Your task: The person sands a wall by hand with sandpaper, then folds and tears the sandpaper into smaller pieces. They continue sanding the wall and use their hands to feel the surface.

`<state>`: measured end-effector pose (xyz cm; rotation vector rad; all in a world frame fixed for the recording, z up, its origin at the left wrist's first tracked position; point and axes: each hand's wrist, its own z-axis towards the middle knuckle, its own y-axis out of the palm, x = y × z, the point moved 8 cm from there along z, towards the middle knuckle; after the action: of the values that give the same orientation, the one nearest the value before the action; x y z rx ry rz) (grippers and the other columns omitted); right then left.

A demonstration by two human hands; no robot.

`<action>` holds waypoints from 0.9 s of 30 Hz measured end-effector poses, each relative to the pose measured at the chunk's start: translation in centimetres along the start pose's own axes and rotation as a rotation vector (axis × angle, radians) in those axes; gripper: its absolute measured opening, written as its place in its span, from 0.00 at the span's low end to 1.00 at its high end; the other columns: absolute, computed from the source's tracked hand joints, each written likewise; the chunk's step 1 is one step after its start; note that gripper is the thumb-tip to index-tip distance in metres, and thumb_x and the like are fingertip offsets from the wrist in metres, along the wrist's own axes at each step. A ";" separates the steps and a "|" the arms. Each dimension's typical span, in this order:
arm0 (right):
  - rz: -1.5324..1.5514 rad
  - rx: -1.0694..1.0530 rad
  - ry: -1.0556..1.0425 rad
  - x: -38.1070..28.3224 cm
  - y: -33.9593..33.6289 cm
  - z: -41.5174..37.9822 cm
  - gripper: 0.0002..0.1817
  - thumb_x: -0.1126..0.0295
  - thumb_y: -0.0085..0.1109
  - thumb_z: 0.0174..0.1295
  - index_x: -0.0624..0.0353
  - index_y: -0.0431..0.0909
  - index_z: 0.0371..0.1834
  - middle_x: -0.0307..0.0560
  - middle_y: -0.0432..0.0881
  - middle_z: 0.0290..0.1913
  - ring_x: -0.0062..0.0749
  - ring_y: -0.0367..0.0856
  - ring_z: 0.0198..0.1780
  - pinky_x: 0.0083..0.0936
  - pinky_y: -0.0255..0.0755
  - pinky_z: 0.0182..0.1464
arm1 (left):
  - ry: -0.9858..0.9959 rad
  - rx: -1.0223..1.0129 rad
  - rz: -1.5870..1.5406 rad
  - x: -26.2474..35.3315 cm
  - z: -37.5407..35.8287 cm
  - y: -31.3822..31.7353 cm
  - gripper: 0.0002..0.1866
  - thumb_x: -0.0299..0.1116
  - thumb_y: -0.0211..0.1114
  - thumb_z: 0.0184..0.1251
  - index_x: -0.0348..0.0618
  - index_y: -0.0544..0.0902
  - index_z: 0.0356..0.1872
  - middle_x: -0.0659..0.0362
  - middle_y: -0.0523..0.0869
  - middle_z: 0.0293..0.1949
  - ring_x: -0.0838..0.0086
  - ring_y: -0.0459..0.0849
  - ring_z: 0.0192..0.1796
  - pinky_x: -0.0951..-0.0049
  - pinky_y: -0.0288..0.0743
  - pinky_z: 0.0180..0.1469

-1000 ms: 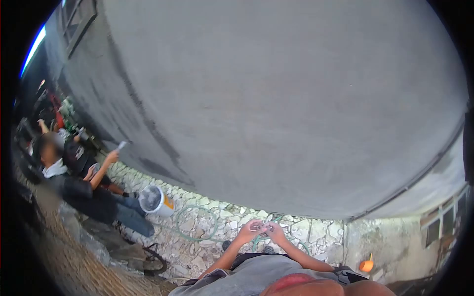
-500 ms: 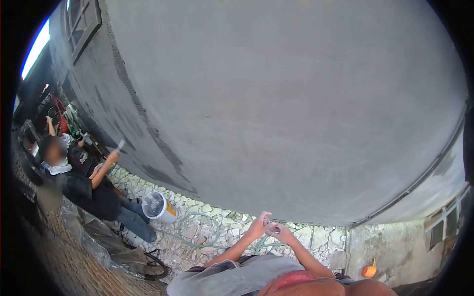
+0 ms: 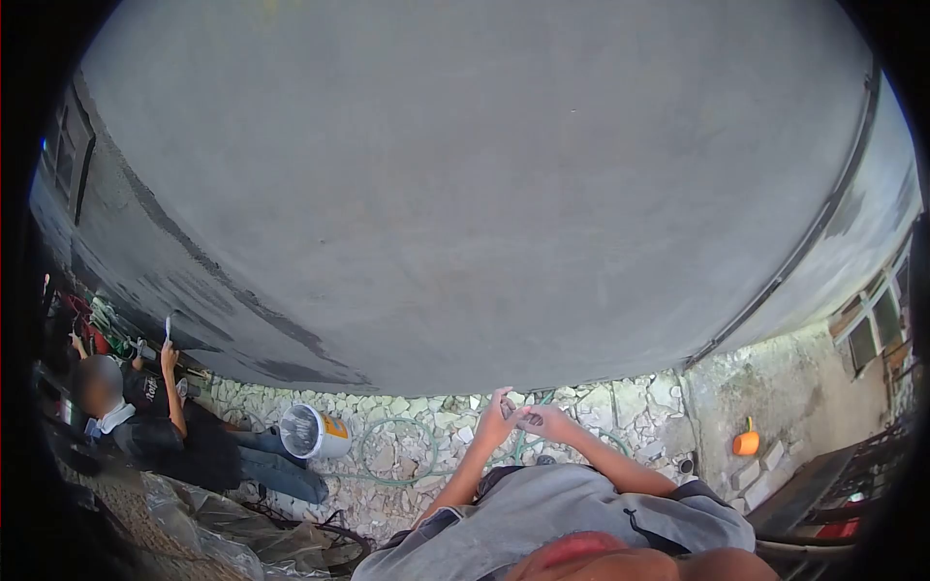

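Note:
My left hand (image 3: 495,420) is raised in front of my body with its fingers stretched out and partly apart, and nothing shows in it. Close against it, my right hand (image 3: 544,422) has its fingers curled in towards the left thumb. Whether those curled fingers hold anything small is hidden. Grey smears mark the fingertips of both hands. Beyond them rises a broad grey plastered wall (image 3: 504,213); its lower edge meets a strip of broken stones (image 3: 450,426). Behind and below my hands, a green hose (image 3: 397,420) lies coiled on the stones.
Left of me stands a white bucket (image 3: 315,432) with grey residue inside. A co-worker (image 3: 189,441) beyond it holds a pale tool (image 3: 168,327) up near the wall. Plastic sheeting (image 3: 242,528) lies at lower left. An orange dipper (image 3: 745,443) sits on concrete at right.
My view has turned to the right, so the wall, bucket and co-worker sit differently in frame. My hands stay together before me. The co-worker's tool hand is raised higher.

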<state>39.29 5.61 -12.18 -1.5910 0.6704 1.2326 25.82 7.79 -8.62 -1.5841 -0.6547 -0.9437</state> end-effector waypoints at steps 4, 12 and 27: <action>0.028 0.085 -0.042 -0.9 -2.4 -0.8 0.10 0.71 0.68 0.61 0.62 0.83 0.43 0.46 0.86 0.32 0.24 0.84 0.35 0.25 0.78 0.40 | 0.064 -0.018 0.067 -0.3 -0.5 1.4 0.33 0.46 0.69 0.69 0.37 0.69 0.66 0.52 0.83 0.37 0.63 0.83 0.37 0.64 0.77 0.44; 0.007 0.034 0.013 -1.2 -6.1 -1.9 0.10 0.73 0.70 0.58 0.61 0.84 0.42 0.47 0.85 0.38 0.29 0.84 0.37 0.27 0.78 0.42 | 0.011 -0.292 -0.039 2.3 -0.1 5.2 0.43 0.56 0.57 0.76 0.31 0.56 0.76 0.49 0.83 0.43 0.64 0.82 0.46 0.66 0.74 0.52; 0.172 0.156 0.101 0.6 -2.2 -0.9 0.07 0.68 0.69 0.65 0.61 0.84 0.36 0.34 0.82 0.31 0.14 0.76 0.33 0.18 0.71 0.37 | -0.087 -0.262 -0.648 -3.2 -1.1 2.7 0.29 0.38 0.69 0.71 0.33 0.74 0.68 0.55 0.86 0.54 0.78 0.84 0.53 0.75 0.77 0.58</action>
<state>41.73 5.69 -11.91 -1.4972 0.9610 1.1978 26.07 6.37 -12.69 -1.6755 -1.1845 -1.4860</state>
